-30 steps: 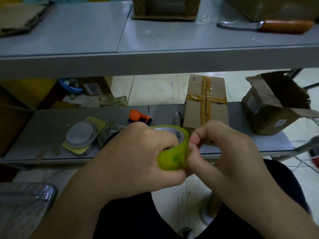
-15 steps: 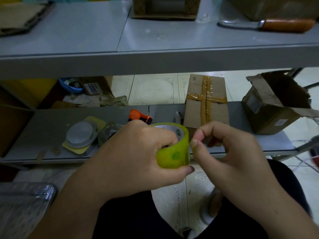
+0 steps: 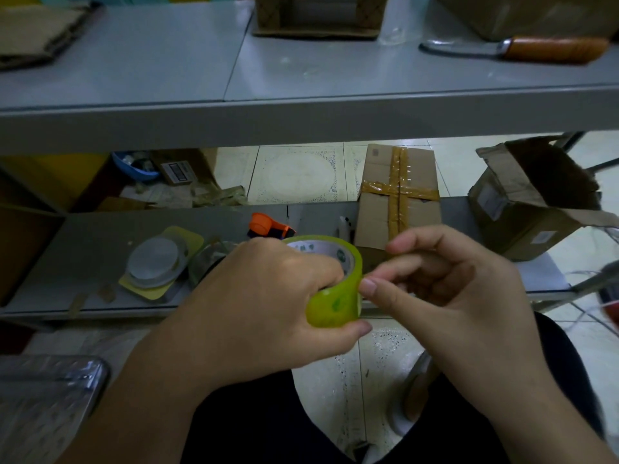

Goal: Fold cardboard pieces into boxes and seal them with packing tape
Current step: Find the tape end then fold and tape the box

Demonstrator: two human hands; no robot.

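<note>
My left hand [image 3: 254, 303] grips a yellow-green roll of packing tape [image 3: 335, 296] over my lap, fingers through its core and thumb under it. My right hand [image 3: 445, 289] is beside the roll with curled fingers; its thumb tip touches the roll's right edge. I cannot tell whether a tape end is pinched. A flat cardboard box [image 3: 397, 192] sealed with a cross of brown tape lies on the lower shelf [image 3: 93, 242] behind my hands. An open, crumpled cardboard box [image 3: 532, 202] sits on the shelf to the right.
An orange tape dispenser [image 3: 268, 226], round lids [image 3: 154, 262] and tape scraps lie on the lower shelf. The upper shelf [image 3: 301, 118] holds a knife with a wooden handle [image 3: 522, 48], cardboard pieces [image 3: 37, 31] and boxes. A metal stool [image 3: 47, 403] is at lower left.
My right hand has loosened its pinch on the roll's edge and spread its fingers, the thumb staying at the edge. My left hand has turned the roll slightly.
</note>
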